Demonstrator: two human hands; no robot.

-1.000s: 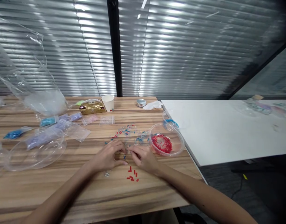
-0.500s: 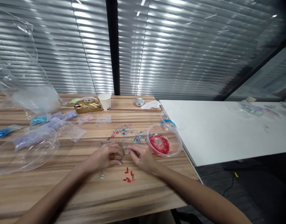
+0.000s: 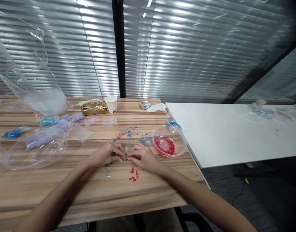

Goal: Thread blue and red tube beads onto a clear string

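Note:
My left hand (image 3: pixel 110 155) rests over the table with fingers curled and thumb near the fingertips. Facing it, my right hand (image 3: pixel 144 157) pinches with thumb and index finger, the two sets of fingertips almost touching. A tiny blue piece (image 3: pixel 126 159) shows between them; whatever each hand grips is too small to make out. Just beyond the hands lies a scatter of small red, blue and clear tube-shaped pieces (image 3: pixel 130 132). Closer to me are several red pieces (image 3: pixel 134 178) and a few clear ones (image 3: pixel 108 175). Some dark blue pieces (image 3: pixel 107 164) lie by my left hand.
A clear tub (image 3: pixel 182 147) with red pieces stands right of my hands, a smaller tub with blue pieces (image 3: pixel 174 125) behind it. Leftward lie a clear lid (image 3: pixel 41 165) and small bags (image 3: pixel 48 121). A paper cup (image 3: pixel 111 104) and gold tissue pack (image 3: pixel 94 108) stand behind.
My hands have drawn closer, their fingertips now nearly meeting. The dark blue pieces by my left hand have come into view. The whole view has shifted slightly.

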